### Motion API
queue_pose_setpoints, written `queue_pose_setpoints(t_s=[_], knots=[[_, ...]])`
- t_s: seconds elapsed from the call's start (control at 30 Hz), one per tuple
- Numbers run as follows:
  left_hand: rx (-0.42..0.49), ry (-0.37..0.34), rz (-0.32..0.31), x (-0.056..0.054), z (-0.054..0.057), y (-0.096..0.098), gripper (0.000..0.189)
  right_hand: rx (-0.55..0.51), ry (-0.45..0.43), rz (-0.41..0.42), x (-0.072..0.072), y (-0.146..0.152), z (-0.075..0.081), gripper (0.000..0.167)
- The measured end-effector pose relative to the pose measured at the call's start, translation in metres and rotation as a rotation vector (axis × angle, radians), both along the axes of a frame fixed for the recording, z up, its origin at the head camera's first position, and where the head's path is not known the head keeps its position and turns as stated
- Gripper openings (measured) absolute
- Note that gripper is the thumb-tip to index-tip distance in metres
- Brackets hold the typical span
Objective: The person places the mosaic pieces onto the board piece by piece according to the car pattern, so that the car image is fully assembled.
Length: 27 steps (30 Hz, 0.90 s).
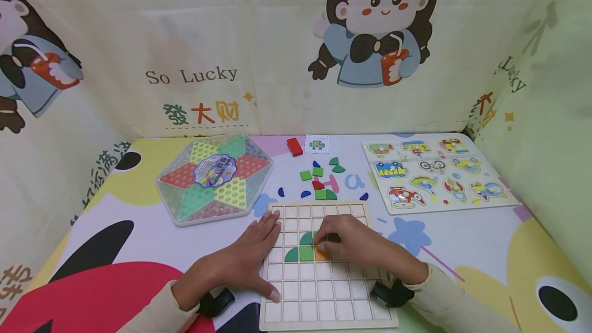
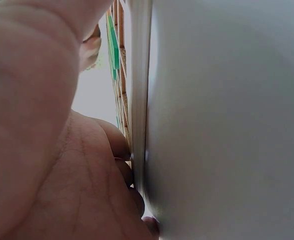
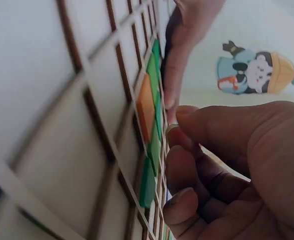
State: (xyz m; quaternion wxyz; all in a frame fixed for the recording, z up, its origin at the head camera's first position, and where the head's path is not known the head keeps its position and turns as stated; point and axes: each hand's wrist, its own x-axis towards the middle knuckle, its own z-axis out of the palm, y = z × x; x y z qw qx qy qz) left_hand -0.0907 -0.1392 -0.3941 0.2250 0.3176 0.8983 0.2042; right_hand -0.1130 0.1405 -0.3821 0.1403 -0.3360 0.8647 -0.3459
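A wooden grid board (image 1: 296, 287) lies at the front of the table. My left hand (image 1: 250, 251) is spread over its left edge, thumb and fingertips resting on the frame. My right hand (image 1: 347, 238) is over the board with curled fingers, thumb and forefinger tips close together beside the set pieces; no piece shows between them. In the grid sit an orange square (image 1: 321, 254), a light green square (image 1: 306, 254) and dark green quarter circles (image 1: 291, 255). In the right wrist view another dark green piece (image 3: 148, 185) shows near the curled fingers, hidden by the hand in the head view.
Loose pieces, such as a green square (image 1: 306, 175) and a blue half circle (image 1: 364, 196), lie behind the board. Farther back are a red block (image 1: 294, 147) and a pattern card (image 1: 317, 144). A Chinese checkers set (image 1: 215, 179) stands left, a vehicle puzzle board (image 1: 437, 173) right.
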Motion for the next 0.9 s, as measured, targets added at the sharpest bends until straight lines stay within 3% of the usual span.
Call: queue_pose_setpoints(t_s=[0.13, 0.37, 0.9], knots=[[0.003, -0.012, 0.006, 0.000, 0.000, 0.000, 0.128, -0.057, -0.002, -0.061, -0.010, 0.003, 0.000, 0.013], [0.000, -0.002, -0.005, 0.000, -0.001, 0.000, 0.128, -0.056, 0.040, -0.209, -0.026, 0.005, 0.000, 0.016], [-0.001, 0.010, -0.017, -0.001, -0.002, -0.001, 0.127, -0.106, 0.035, -0.333, -0.062, 0.002, -0.004, 0.014]])
